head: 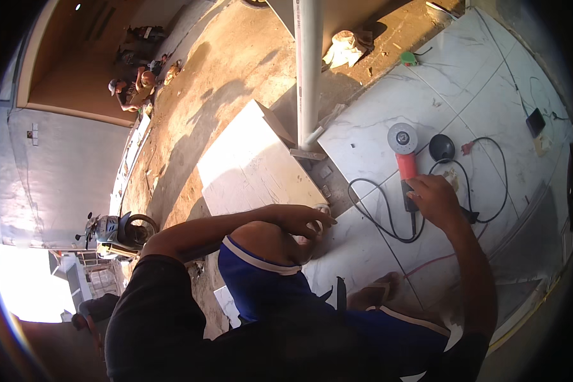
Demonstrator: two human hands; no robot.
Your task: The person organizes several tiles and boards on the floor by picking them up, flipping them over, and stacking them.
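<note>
An angle grinder (pixel 406 167) with a red front part, a dark body and a grey disc with small holes lies on marbled white floor tiles (pixel 487 110). The fingers of my right hand (pixel 432 198) are over its body; whether they grip it or only touch it is unclear. My left forearm lies across my raised knee (pixel 262 241), and my left hand (pixel 310 222) hangs loose past it with bent, parted fingers and nothing in them. A black cable (pixel 379 224) loops from the grinder to a red plug (pixel 467 148). Right of the disc sits a black bowl-shaped piece (pixel 441 148).
A white plastic pipe (pixel 308 71) stands upright beside a pale slab-topped block (pixel 262 167). Farther right lie a dark phone-like device (pixel 535 122) and a green round object (pixel 408 58). Beyond the dirt ground (pixel 196 100) are a parked motorcycle (pixel 117 229) and several people (pixel 136 88).
</note>
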